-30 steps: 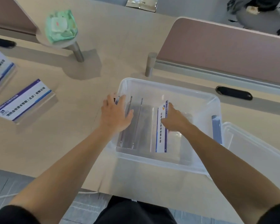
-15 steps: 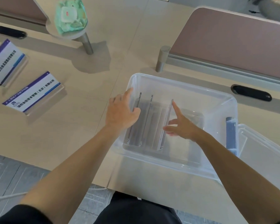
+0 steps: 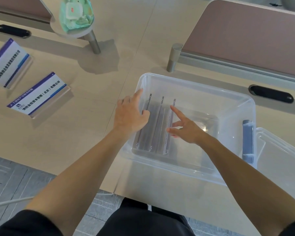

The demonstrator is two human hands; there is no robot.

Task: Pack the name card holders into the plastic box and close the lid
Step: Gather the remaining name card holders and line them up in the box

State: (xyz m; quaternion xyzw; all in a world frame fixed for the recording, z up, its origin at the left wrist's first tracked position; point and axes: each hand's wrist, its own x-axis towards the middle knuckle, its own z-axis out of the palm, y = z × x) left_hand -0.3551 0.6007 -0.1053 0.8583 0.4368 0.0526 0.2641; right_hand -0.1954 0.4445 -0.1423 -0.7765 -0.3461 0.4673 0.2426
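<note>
A clear plastic box (image 3: 232,97) sits on the desk in front of me. Three name card holders (image 3: 157,123) stand on edge side by side in its left half. My left hand (image 3: 130,114) rests over the box's left rim, fingers spread, touching the leftmost holder. My right hand (image 3: 186,128) is inside the box with fingers apart, its index finger against the rightmost holder. Two more name card holders lie on the desk at the left, one nearer (image 3: 38,95) and one farther (image 3: 9,63). The clear lid (image 3: 279,159) lies to the right of the box.
A blue handle (image 3: 248,138) is at the box's right side. A pack of wipes (image 3: 76,13) sits on a round stand at the back. Brown desk dividers (image 3: 245,34) run behind, with a metal post (image 3: 173,57) and black cable slots (image 3: 271,93).
My right hand let go of the third holder, which went from leaning with its card facing up to standing on edge. My left hand shifted slightly onto the rim.
</note>
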